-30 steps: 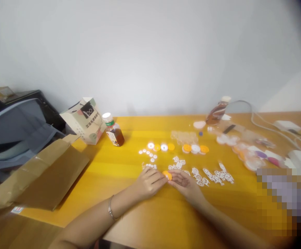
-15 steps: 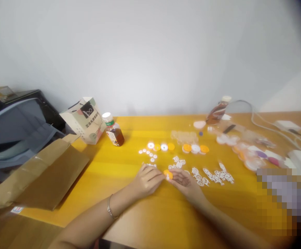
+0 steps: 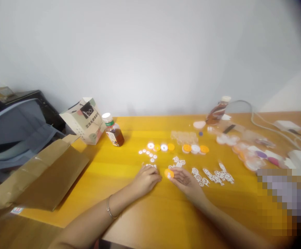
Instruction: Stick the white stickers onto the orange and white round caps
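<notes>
Between the thumb and fingers of my right hand [image 3: 188, 182] is an orange disc [image 3: 167, 173], round and flat, with a small white part at its lower edge. My left hand [image 3: 145, 180] is just left of it, apart from the disc, with its fingers curled together low over the table. What they hold, if anything, is hidden. Beyond my left fingers lie several small white discs [image 3: 152, 160], partly covered by the hand. White cut-out pieces [image 3: 178, 162] lie beyond my right hand, and more white openwork pieces [image 3: 212, 176] lie to its right.
A row of orange and white discs [image 3: 164, 147] and short stacks [image 3: 195, 149] lie farther back. Clear round pieces [image 3: 184, 136] are behind them. A tea-coloured bottle [image 3: 115, 133], a paper bag [image 3: 87, 121] and a cardboard box [image 3: 54, 176] stand left. Another bottle [image 3: 217, 112] and cables [image 3: 267, 124] are right.
My left hand has drawn away from the orange disc, slightly to the left. The right hand keeps the disc in nearly the same place.
</notes>
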Action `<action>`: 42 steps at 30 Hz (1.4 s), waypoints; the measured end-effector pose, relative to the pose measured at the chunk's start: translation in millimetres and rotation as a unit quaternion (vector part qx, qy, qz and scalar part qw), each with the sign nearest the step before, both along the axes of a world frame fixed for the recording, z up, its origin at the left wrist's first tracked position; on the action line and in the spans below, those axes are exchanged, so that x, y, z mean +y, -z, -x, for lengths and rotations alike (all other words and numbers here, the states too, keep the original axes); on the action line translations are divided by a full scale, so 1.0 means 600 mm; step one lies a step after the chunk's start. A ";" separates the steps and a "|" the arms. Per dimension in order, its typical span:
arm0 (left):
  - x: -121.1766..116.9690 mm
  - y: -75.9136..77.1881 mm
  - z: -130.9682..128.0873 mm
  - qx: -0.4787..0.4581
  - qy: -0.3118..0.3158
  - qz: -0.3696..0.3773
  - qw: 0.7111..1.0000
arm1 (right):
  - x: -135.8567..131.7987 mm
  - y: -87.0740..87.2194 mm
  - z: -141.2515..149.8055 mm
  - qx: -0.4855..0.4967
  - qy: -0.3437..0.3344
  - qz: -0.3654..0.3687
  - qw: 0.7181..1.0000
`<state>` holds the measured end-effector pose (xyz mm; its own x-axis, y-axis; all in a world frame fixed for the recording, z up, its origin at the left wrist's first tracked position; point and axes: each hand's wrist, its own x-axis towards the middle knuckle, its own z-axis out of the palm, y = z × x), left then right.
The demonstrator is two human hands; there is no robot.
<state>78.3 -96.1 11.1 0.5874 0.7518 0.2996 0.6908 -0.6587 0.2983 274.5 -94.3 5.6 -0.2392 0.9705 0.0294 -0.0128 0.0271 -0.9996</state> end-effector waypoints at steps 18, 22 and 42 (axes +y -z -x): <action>-0.002 -0.022 -0.010 -0.181 -0.043 0.107 0.977 | -0.003 -0.004 0.001 0.006 -0.036 0.019 0.999; 0.001 -0.034 -0.025 -0.213 -0.039 0.114 0.970 | -0.001 -0.001 0.000 0.006 -0.052 0.018 0.998; 0.009 -0.024 -0.037 -0.238 -0.034 0.107 0.965 | -0.005 0.002 0.001 0.007 -0.068 0.013 0.998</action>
<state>100.2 -91.0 25.7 0.3693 0.8579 0.3572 0.4819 -0.5054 0.7157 273.9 -97.5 4.3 -0.3687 0.9295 0.0081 -0.0284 -0.0025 -0.9996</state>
